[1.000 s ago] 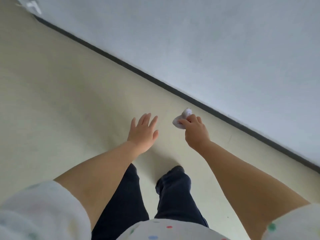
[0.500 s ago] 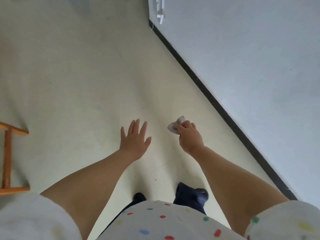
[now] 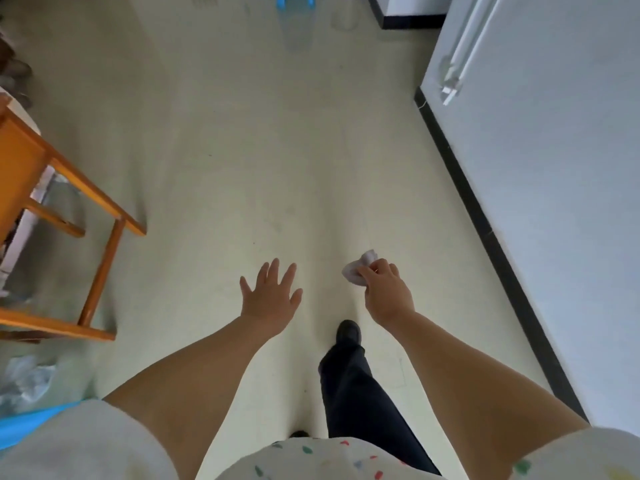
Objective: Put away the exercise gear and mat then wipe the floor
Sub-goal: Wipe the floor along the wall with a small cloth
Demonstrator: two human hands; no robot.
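I stand over a pale floor [image 3: 242, 168] and look down at both arms. My right hand [image 3: 386, 292] pinches a small crumpled white tissue [image 3: 358, 270] between thumb and fingers, held out above the floor. To its left, my left hand [image 3: 272, 296] is spread with straight fingers and holds nothing. My right leg in dark trousers [image 3: 356, 379] steps forward under the hands. No exercise gear or mat is in view.
An orange wooden table frame [image 3: 86, 202] stands at the left. A white wall with a black skirting [image 3: 485, 216] runs along the right, with a white pipe [image 3: 460, 53] on it. A blue stool [image 3: 296, 1] sits far ahead. A blue thing [image 3: 27, 424] and crumpled plastic [image 3: 24, 379] lie lower left.
My view has turned left, away from the wall and along the floor, bringing the orange frame into sight. Both hands keep their pose, and the right one still pinches the tissue.
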